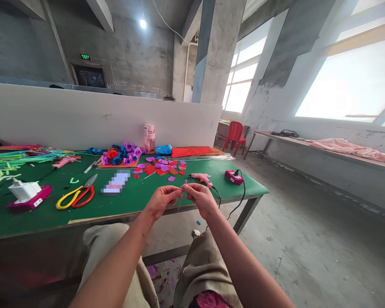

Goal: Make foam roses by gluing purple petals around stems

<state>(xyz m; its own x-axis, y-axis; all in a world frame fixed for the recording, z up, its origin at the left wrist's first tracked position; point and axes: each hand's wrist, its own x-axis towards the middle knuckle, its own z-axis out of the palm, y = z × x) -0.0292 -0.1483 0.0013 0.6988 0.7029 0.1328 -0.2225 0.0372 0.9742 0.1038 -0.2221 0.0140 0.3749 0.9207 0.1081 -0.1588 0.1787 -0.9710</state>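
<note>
Just past the table's front edge, my left hand (pixel 162 201) and my right hand (pixel 201 199) meet with fingers pinched. A thin wire stem (pixel 179 207) hangs down from my left fingertips. A small purple paper piece (pixel 185 182) sticks up from my right fingertips, around the stem's top as far as I can see. Right behind my right hand lies a pink glue gun (pixel 201 177) with a black cord. Further back, red and purple paper petals (pixel 163 167) are scattered on the green table (pixel 115 207).
Yellow-and-red-handled scissors (pixel 80 194) lie left, near a power strip with a white plug (pixel 27 194). Behind are finished paper flowers (pixel 123 154), a pink bottle (pixel 149 137) and colourful strips (pixel 25 160). Another power block (pixel 234 176) sits right, its cord hanging over the edge.
</note>
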